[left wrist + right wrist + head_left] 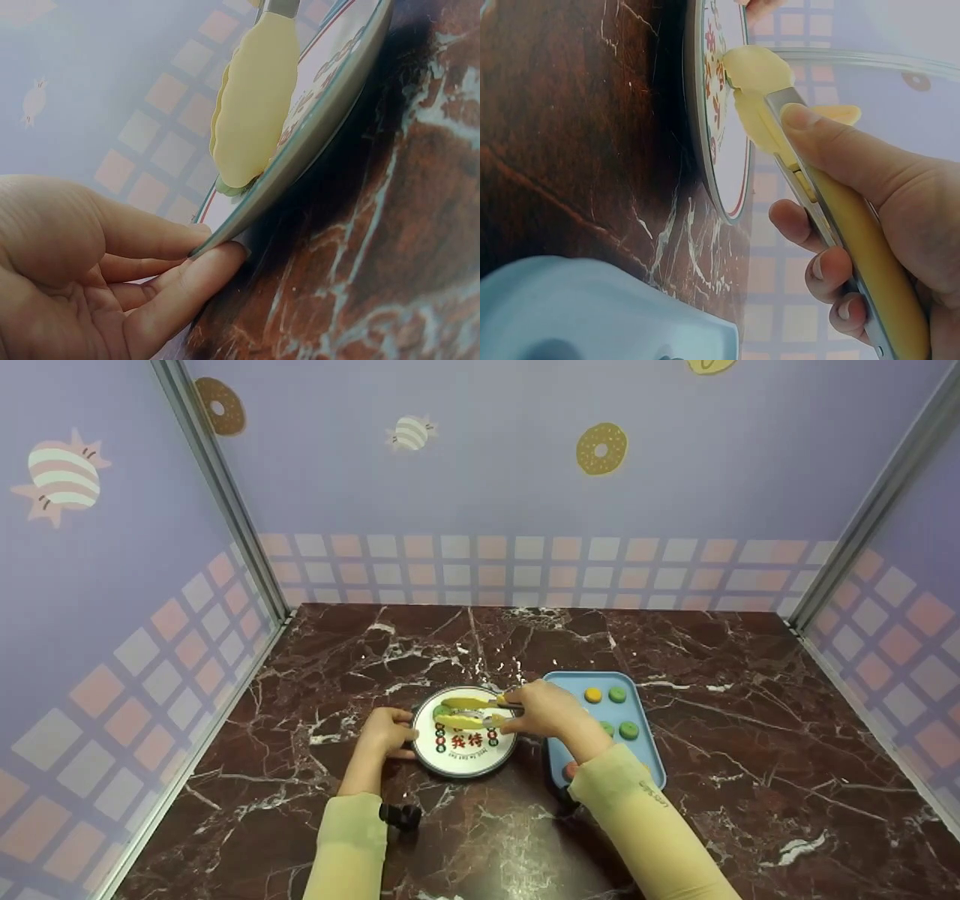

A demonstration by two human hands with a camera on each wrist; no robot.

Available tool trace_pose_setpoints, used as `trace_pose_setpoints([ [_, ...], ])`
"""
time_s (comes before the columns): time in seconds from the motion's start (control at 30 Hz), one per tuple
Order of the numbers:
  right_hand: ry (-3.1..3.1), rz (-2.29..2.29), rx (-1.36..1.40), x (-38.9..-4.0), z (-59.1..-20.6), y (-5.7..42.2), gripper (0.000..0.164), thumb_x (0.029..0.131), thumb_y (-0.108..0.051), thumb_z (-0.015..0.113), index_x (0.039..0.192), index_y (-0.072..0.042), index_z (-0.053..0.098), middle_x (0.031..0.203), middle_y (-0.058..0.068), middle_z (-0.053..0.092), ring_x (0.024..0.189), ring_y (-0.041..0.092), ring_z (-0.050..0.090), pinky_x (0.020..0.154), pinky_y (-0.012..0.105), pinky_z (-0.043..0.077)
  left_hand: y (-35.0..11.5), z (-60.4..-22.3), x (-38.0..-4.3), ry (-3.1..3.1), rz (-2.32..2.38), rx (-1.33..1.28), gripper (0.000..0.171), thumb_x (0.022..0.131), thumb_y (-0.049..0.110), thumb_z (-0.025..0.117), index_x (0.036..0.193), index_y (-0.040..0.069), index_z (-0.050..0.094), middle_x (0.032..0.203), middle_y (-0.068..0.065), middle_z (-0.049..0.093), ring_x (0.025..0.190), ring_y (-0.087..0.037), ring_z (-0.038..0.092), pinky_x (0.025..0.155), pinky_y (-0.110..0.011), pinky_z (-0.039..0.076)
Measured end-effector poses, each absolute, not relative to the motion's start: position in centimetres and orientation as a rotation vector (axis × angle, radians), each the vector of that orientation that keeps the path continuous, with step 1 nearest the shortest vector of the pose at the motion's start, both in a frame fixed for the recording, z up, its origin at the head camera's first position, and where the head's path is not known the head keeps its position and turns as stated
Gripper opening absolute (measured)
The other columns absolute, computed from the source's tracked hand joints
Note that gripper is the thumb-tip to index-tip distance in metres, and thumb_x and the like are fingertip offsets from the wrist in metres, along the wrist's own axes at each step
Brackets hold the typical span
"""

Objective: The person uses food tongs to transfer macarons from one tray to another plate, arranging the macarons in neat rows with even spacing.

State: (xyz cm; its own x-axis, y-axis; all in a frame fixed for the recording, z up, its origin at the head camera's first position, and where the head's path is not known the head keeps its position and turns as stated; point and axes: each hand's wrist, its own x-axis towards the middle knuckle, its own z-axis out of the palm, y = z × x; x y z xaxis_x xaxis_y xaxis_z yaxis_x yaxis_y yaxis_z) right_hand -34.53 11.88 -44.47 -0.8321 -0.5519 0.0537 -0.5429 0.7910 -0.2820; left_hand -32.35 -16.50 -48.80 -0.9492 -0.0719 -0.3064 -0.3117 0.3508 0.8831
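Observation:
A round white plate with red characters and a dark rim lies on the marbled table. My left hand pinches its left edge, the thumb above and fingers below in the left wrist view. My right hand grips yellow-tipped metal tongs over the plate, the handle running along the palm. The two tong tips are spread somewhat apart. By them, at the plate's upper left, is a small green round piece, partly hidden by the tongs in the left wrist view.
To the right stands a light blue tray, partly under my right forearm. It carries several round pieces, among them a yellow one and a green one. Patterned walls enclose the table at the back and sides.

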Motion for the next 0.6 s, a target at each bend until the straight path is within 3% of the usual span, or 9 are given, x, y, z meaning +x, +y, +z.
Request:
trace_pose_setpoints([
  [0.6, 2.954, -0.442, -0.898, -34.67, -44.51, 11.94, 0.037, 0.083, -0.04, 0.085, 0.079, -0.011, 0.063, 0.069, -0.004, 0.052, 0.065, 0.018, 0.049, 0.057, 0.035, 0.045, -16.5, -48.71, -32.3, 2.414, 1.634, -0.35, 0.05, 0.093, -0.011, 0.063, 0.142, -0.015, 0.051, 0.142, -0.039, 0.053, 0.11, -0.045, 0.069, 0.065, -0.033, 0.071],
])
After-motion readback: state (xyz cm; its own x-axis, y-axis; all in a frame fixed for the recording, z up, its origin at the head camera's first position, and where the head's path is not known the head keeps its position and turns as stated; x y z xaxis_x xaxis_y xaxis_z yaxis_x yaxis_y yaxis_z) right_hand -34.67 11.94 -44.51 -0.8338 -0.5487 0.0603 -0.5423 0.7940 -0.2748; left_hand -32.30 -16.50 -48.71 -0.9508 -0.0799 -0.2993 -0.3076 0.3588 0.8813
